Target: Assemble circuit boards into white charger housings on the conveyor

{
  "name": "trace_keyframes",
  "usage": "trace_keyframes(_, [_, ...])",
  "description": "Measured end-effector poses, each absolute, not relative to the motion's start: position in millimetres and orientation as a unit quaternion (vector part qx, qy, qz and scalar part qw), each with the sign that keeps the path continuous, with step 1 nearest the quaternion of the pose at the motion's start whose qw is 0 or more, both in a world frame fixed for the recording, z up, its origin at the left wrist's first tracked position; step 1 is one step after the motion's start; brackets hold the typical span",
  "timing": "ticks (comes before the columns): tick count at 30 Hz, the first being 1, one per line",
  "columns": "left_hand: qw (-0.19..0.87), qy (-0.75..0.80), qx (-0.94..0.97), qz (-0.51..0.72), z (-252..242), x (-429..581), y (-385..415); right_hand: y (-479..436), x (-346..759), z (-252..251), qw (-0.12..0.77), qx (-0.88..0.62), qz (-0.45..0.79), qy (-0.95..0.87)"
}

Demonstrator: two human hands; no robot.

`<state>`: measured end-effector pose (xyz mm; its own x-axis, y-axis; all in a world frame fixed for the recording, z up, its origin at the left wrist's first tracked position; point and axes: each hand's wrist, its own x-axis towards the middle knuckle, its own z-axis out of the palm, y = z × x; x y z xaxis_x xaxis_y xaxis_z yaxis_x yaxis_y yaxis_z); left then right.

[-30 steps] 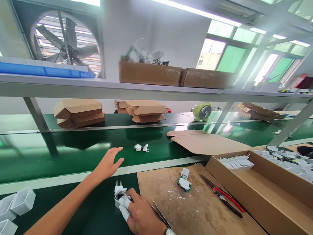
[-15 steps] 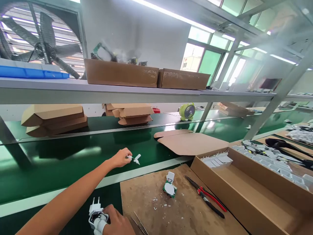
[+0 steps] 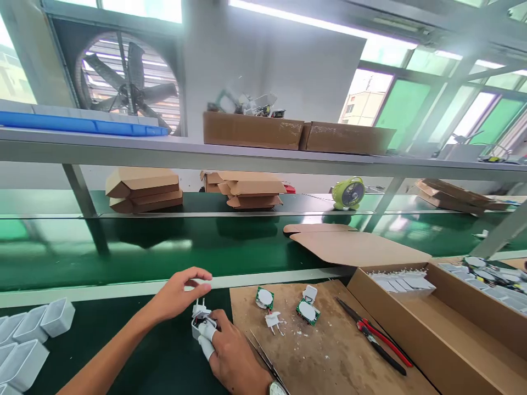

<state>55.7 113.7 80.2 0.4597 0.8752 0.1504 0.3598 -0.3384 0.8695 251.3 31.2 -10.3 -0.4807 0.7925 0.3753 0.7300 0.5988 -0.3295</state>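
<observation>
My right hand (image 3: 233, 356) is closed on a white charger body (image 3: 200, 322) with two prongs pointing up, pressed down on the green mat; a white finger cot covers its index finger. My left hand (image 3: 178, 292) hovers just left of and above the charger, fingers loosely curled and apart, holding nothing. On the brown work board (image 3: 329, 351) lie a small circuit board with a white disc (image 3: 264, 297) and a white plug piece (image 3: 272, 320), close to the right of my hands. A second circuit board (image 3: 308, 311) and a white cap (image 3: 310, 292) lie beyond them.
Red-handled pliers (image 3: 375, 341) and tweezers (image 3: 263, 355) lie on the board. An open cardboard box (image 3: 436, 323) with white parts stands at the right, white casings (image 3: 35, 334) at the left. Behind are the green belt (image 3: 164, 252), a flat carton (image 3: 358, 248) and a green fan (image 3: 348, 193).
My left hand reached to the belt, picked up the two small parts and came back; they now lie on the brown board and the hand is empty beside the charger.
</observation>
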Motion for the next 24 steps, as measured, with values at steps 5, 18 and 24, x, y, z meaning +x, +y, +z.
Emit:
trace_keyframes(5, [0.493,0.402,0.691,0.344,24,29,64,32,250,-5,0.241,-0.455,0.061,-0.855])
trace_keyframes(18, [0.177,0.358,0.781,0.480,-16,58,46,29,264,2,0.147,-0.450,0.029,-0.880])
trace_keyframes(24, [0.227,0.329,0.795,0.457,-7,56,40,37,262,12,0.185,-0.401,0.039,-0.896])
